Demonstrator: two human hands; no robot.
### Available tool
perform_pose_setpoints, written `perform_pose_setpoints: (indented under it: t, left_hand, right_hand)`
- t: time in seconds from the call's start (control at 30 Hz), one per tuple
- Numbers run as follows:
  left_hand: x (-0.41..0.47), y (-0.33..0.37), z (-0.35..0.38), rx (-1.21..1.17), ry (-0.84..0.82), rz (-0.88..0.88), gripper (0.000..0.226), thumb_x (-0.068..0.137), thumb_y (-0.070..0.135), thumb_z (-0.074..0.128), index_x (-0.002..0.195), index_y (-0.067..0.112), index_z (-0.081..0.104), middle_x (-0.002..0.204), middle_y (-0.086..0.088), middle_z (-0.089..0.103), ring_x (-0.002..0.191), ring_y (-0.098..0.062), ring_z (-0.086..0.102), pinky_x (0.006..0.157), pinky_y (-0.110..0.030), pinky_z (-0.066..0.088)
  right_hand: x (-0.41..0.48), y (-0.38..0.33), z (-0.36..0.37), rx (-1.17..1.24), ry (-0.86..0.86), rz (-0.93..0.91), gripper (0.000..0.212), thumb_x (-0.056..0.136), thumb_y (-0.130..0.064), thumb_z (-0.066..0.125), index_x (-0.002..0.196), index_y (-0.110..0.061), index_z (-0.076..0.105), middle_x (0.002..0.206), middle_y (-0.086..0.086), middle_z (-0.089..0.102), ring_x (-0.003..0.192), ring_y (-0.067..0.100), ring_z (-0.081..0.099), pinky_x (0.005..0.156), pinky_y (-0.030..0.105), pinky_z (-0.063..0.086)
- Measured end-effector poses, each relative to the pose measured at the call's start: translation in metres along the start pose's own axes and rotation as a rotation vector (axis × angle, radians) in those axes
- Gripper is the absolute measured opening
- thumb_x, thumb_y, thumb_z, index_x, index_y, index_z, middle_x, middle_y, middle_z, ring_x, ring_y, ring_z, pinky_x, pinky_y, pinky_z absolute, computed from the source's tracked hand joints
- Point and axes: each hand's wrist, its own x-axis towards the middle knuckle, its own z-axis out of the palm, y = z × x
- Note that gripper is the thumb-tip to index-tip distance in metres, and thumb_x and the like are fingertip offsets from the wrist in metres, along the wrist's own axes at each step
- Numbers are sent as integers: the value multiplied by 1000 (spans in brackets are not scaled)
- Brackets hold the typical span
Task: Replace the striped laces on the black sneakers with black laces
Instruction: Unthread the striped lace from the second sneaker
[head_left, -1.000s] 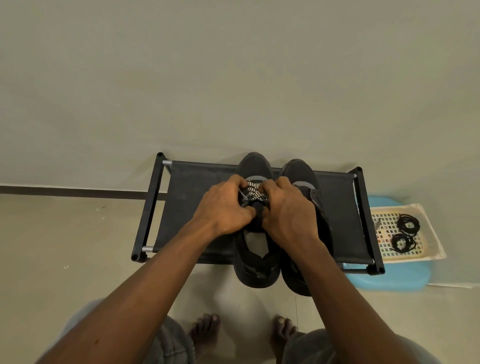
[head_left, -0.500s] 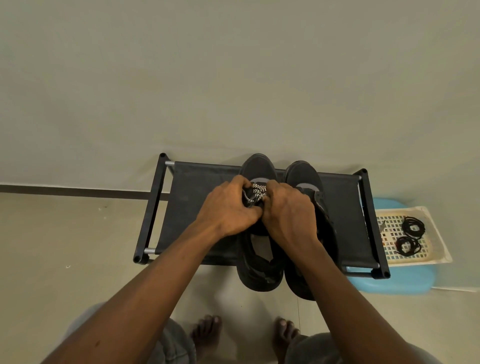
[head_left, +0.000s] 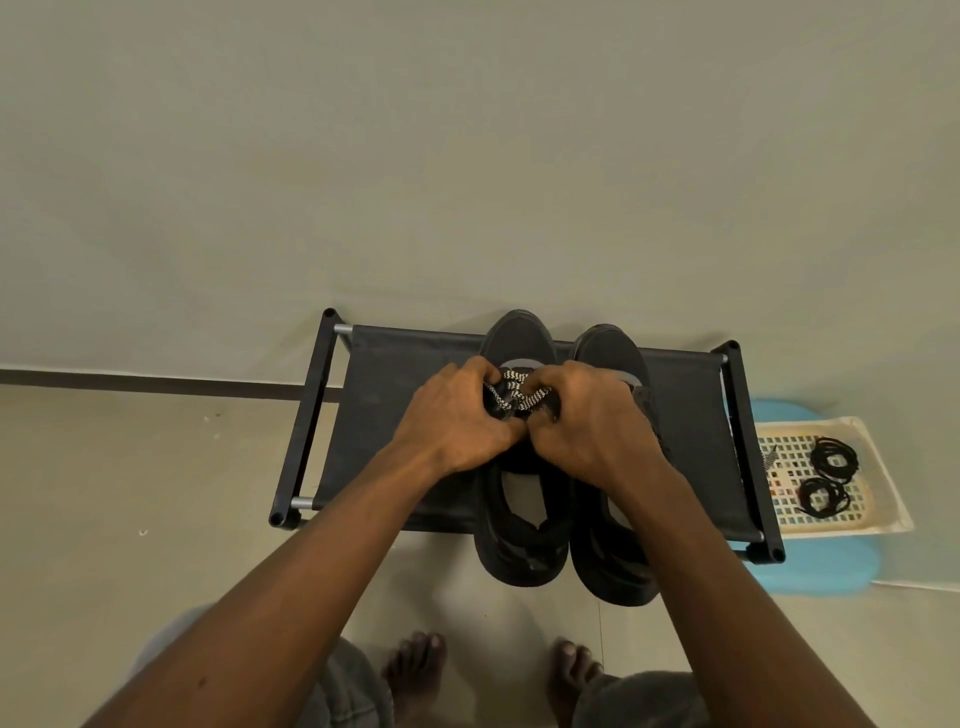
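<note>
Pinching the striped lace (head_left: 514, 393) between them — left hand (head_left: 457, 422), right hand (head_left: 587, 427) — atop one sneaker (head_left: 517, 332).

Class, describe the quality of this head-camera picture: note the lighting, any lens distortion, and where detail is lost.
Head view: the light is soft and even, with no glare; the wide lens splays the side rails of the rack outward; the black sneakers lose surface detail in darkness; the striped lace reads sharp.

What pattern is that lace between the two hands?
The lace is black-and-white striped, seen best in the head view.
</note>
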Motion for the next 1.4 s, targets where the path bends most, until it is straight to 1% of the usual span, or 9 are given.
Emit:
perform_pose_setpoints:
  t: [0.13,0.27,0.4,0.53,0.6,0.67,0.9,1.13,1.4]
  left_hand:
    - [2,-2,1,25,44,7,66,73,53,80,128,24,59,112,1,64,99,-19,64,88,-37,55]
    - [0,0,5,33,86,-3,73,73,57,81,134,26,53,119,-1,54,105,-22,59,88,-32,49]
    - [2,-2,6,57,94,-13,83,74,57,80,144,27,47,128,-3,55,116,-26,59,95,-34,48]
    - [3,-3,6,42,92,-30,86,71,58,82,144,27,49,130,-1,58,120,-23,59,100,-34,46]
    - [3,-4,7,39,88,-27,86,70,60,82,143,27,50,131,0,60,119,-22,60,101,-34,47]
    - [3,-3,6,36,85,-27,85,69,61,81,140,27,50,130,0,63,117,-21,61,100,-36,50]
    - [2,-2,2,-6,46,-21,81,73,65,80,137,24,51,123,3,66,112,-20,64,99,-41,53]
    - [2,-4,3,-10,43,-12,85,69,63,78,139,25,49,125,3,66,110,-19,65,97,-40,53]
    - [2,-6,8,-1,63,-37,82,69,64,75,138,29,47,123,3,67,111,-22,65,97,-40,53]
  right_hand:
    - [0,2,0,-47,5,-29,17,91,-24,68,104,-14,73,100,9,65,91,29,63,79,42,53]
    - [2,-3,10,-52,38,-1,9,96,-13,57,103,-8,61,101,13,59,86,33,60,74,39,43]
    - [4,0,9,267,168,277,3,98,-9,48,97,-12,48,90,7,56,80,26,57,70,35,40]
    - [7,13,7,567,225,505,14,91,-36,41,91,-24,49,91,6,65,83,28,69,78,52,60]
    - [6,7,3,553,222,438,13,93,-19,46,95,-26,56,93,0,67,87,17,66,79,38,58]
    - [6,-1,-3,502,197,309,30,87,-2,49,100,-25,64,98,-8,69,90,6,63,74,19,48]
    - [-1,-5,1,52,-24,3,43,83,-16,64,125,-25,64,116,-2,65,107,21,62,93,43,51]
    - [1,-6,8,-181,92,58,19,96,-24,59,110,-16,70,105,3,61,97,24,59,73,34,50]
    - [2,-2,8,56,159,237,19,100,-21,50,105,-15,68,109,7,58,106,26,53,78,34,40]
